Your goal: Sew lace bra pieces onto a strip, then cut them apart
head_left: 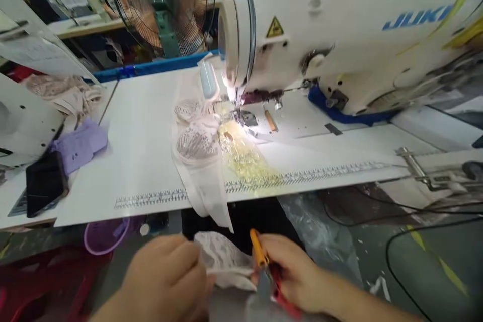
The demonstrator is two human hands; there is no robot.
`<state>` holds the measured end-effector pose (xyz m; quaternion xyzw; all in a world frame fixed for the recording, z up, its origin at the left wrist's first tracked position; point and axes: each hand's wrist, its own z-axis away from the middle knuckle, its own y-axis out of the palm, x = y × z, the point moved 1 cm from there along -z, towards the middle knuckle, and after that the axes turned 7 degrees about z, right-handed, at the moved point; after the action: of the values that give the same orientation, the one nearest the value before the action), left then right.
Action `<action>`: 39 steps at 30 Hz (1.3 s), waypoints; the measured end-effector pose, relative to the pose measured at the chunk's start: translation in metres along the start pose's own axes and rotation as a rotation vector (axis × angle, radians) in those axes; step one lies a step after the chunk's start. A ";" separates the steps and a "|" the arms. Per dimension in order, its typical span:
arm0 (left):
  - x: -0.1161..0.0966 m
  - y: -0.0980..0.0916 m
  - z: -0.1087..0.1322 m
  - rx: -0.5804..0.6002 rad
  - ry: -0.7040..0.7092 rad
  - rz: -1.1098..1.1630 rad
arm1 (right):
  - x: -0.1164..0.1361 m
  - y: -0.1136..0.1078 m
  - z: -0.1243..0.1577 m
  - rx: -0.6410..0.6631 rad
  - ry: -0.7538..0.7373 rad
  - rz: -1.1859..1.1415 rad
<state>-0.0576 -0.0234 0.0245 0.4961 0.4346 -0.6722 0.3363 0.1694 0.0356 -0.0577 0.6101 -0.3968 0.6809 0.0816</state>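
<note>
- Head view: a pale pink lace fabric piece (222, 254) is at the bottom centre of the frame, between the two hands and in front of the tabletop (139, 136).
- Left hand (166, 271), lower left of centre: fingers curled closed, pinching the left end of the lace piece.
- Right hand (289, 271), lower right of centre: wrapped around a metal cutting tool with orange and red handles (257, 247), apparently snips. Cannot tell whether its fingertips also pinch the cloth.
- Key relation: the lace piece's long axis runs left to right, sloping slightly down toward the right. The tool stands steeply across its right end, orange handle uppermost, grey metal below. Cutting end blurred; blade contact with the cloth not readable.
- Nearer hand: left, at the left end; the right hand with the tool is close by the opposite end.
- Above the hands, centre of frame: a pale pink lace bra-shaped garment (198, 143) lies on the tabletop, its long axis roughly top to bottom, lower tip hanging over the front edge near the lace piece; touching or apart, cannot tell.
</note>
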 end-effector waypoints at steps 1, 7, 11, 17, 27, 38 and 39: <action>-0.005 -0.002 -0.004 -0.074 0.150 -0.241 | -0.002 0.002 -0.003 -0.050 -0.014 -0.030; -0.028 -0.001 -0.016 -0.231 0.499 -0.751 | -0.006 0.002 -0.009 -0.186 -0.072 -0.280; -0.029 0.003 -0.014 -0.292 0.450 -0.711 | -0.006 0.006 -0.011 -0.191 -0.127 -0.192; -0.027 0.008 -0.010 -0.389 0.450 -0.593 | -0.001 0.013 -0.019 -0.204 -0.282 -0.020; -0.015 0.008 0.006 -0.409 0.410 -0.550 | 0.005 0.010 -0.006 -0.287 -0.220 -0.113; -0.009 -0.008 0.014 -0.402 0.427 -0.610 | 0.010 0.005 -0.008 -0.350 -0.236 -0.008; -0.009 -0.005 0.016 -0.451 0.440 -0.677 | 0.010 0.005 -0.008 -0.363 -0.261 0.024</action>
<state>-0.0652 -0.0355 0.0367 0.3715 0.7687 -0.5115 0.0970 0.1582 0.0340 -0.0508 0.6638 -0.5272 0.5144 0.1300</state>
